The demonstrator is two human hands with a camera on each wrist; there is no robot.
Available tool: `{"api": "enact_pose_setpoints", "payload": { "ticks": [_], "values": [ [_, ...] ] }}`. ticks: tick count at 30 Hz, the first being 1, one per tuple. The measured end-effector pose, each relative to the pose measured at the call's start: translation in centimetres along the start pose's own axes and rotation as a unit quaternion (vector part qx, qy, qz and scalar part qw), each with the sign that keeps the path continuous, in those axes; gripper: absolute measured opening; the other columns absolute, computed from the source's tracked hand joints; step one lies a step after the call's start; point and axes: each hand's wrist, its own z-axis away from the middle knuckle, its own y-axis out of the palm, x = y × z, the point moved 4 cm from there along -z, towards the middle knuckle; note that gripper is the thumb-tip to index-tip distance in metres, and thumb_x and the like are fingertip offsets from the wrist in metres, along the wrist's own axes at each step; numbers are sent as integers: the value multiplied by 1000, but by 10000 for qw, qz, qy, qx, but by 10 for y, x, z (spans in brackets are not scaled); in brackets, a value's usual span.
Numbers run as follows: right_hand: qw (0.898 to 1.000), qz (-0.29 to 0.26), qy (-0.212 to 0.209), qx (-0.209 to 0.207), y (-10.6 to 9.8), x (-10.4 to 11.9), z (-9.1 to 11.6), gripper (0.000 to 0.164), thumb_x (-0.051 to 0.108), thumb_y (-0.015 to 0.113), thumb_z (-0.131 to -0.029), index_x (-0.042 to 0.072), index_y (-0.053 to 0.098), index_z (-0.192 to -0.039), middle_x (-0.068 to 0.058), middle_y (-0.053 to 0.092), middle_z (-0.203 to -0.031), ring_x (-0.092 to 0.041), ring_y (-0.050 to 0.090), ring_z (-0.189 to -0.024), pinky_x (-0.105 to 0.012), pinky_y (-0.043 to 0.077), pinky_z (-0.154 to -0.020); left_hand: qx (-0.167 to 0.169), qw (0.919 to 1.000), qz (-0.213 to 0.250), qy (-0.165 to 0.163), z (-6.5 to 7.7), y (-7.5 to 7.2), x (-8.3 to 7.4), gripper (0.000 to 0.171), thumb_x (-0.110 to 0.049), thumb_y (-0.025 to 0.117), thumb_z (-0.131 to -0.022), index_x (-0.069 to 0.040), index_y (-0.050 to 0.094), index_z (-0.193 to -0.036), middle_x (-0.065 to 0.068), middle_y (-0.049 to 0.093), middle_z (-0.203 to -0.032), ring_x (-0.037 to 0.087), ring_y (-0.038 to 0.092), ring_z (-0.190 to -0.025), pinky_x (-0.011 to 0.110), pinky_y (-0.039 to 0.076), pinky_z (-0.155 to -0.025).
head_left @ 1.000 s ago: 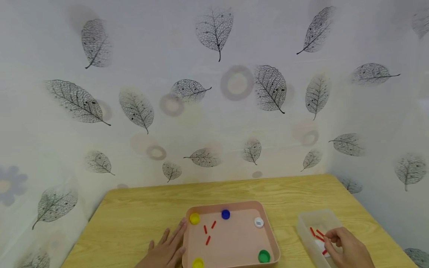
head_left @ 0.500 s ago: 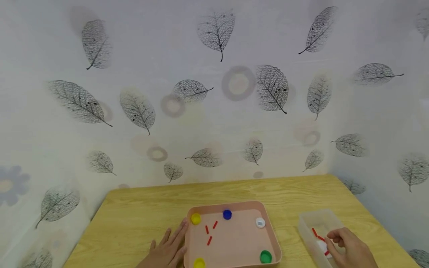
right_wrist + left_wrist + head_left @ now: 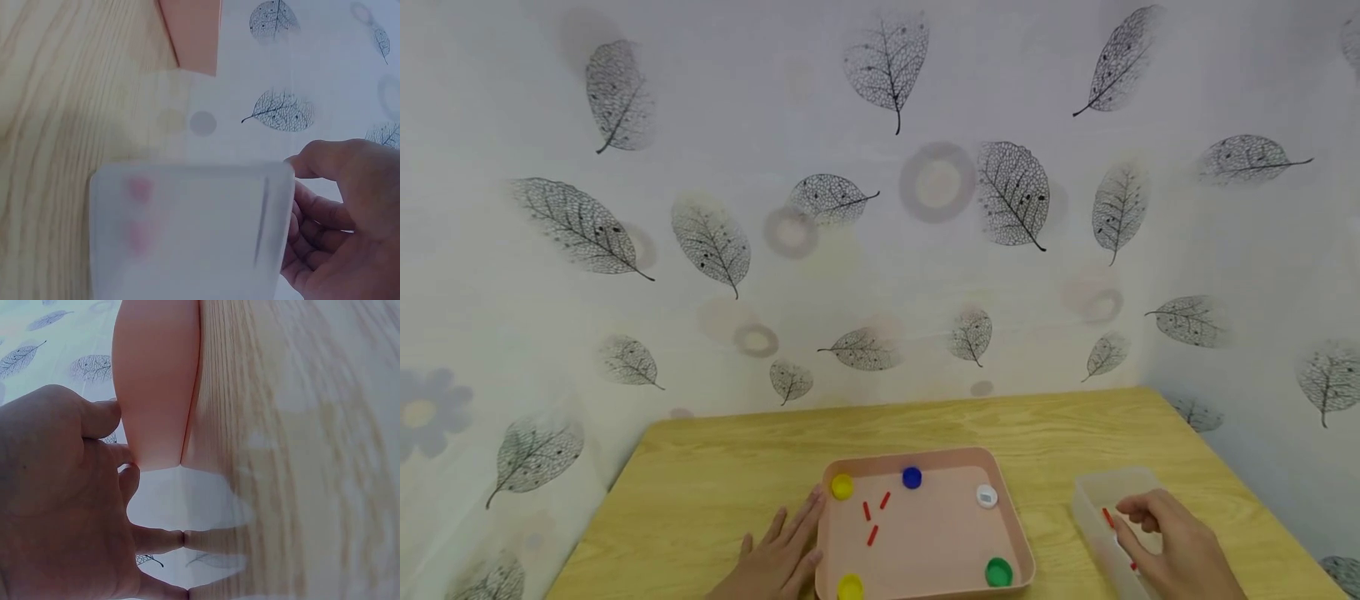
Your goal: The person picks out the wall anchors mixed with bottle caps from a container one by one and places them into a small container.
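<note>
My left hand lies on the table with fingers spread, against the left side of a pink tray. In the left wrist view, its thumb and a finger touch the wall of the tray. My right hand is over a translucent plastic bin, its thumb and index finger bent close together. Inside the bin lies a short red stick, with a bit of another red stick beside the thumb. The right wrist view hides the fingertips behind the bin wall; whether they pinch a stick is unclear.
Several red sticks lie in the tray's left half. Around its inner edge sit yellow cups, a blue cup, a white round piece and a green cup. A leaf-patterned wall covering stands behind the wooden table.
My right hand has shifted slightly to the left over the bin, and fewer red sticks show in it. My left hand has stayed against the tray. The whole view drifts slightly right.
</note>
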Motion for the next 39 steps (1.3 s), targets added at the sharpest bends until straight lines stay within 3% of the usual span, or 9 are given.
{"api": "enact_pose_setpoints", "payload": {
  "ticks": [7, 19, 27, 35, 39],
  "values": [
    [9959, -548, -681, -218, 14, 24, -1, 32, -1, 80, -69, 19, 60, -85, 15, 51, -80, 1, 48, -68, -21, 46, -57, 69, 9999, -60, -44, -2, 1, 1, 66, -64, 17, -96, -33, 5, -153, -5, 10, -159, 49, 21, -135, 84, 11, -84],
    [9929, -839, -822, 175, 42, 63, -7, 33, 4, 81, -71, 23, 58, -85, 15, 49, -80, 2, 44, -70, -25, 47, -59, -79, 9999, -36, -91, -3, 2, 2, 65, -64, 18, -96, -34, 8, -153, -6, 12, -158, 50, 21, -135, 84, 11, -84],
    [9768, -1638, -1375, 79, 62, 90, -7, 31, 1, 79, -73, 19, 58, -87, 15, 52, -83, 0, 50, -70, -22, 49, -60, 12, 9999, -79, -149, -4, 6, 1, 67, -65, 19, -95, -32, 10, -153, -2, 15, -158, 53, 23, -133, 84, 10, -84],
    [9755, -1790, -1094, 658, 82, 109, -9, 28, 11, 77, -79, 26, 56, -90, 13, 51, -84, 0, 47, -73, -20, 46, -61, -34, 9999, -80, -82, -3, 6, 1, 67, -63, 19, -96, -31, 10, -153, -2, 14, -158, 53, 23, -133, 84, 10, -84],
    [9689, -1964, -1343, 684, 90, 121, -12, 29, 11, 77, -79, 25, 54, -92, 13, 52, -85, -2, 49, -74, -21, 46, -62, -125, 9999, -18, -1, -2, 4, 1, 65, -62, 20, -97, -32, 8, -153, -4, 13, -158, 51, 23, -134, 84, 9, -85]
  ]
}}
